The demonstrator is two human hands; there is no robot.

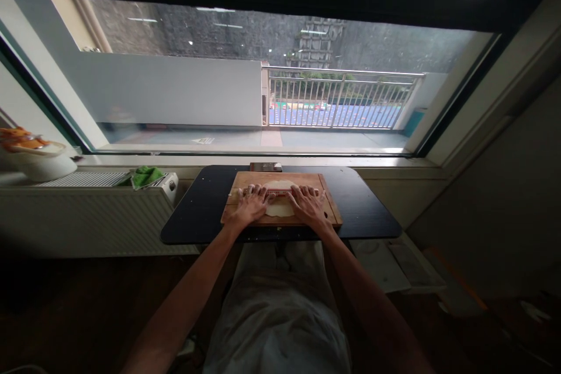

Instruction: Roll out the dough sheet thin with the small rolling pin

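Observation:
A flat sheet of pale dough lies on a wooden cutting board. Across the dough runs a short rolling pin with red on it; both its ends are hidden under my hands. My left hand is closed over the left end, fingers curved forward and dusted with white flour. Over the right end, my right hand is closed in the same way, its thumb pointing inward. Both palms face down, close to the board.
The board rests on a black table with rounded corners. Behind it, a small dark box stands by the window sill. At left are a white radiator with a green cloth and a white pot. A large window rises ahead.

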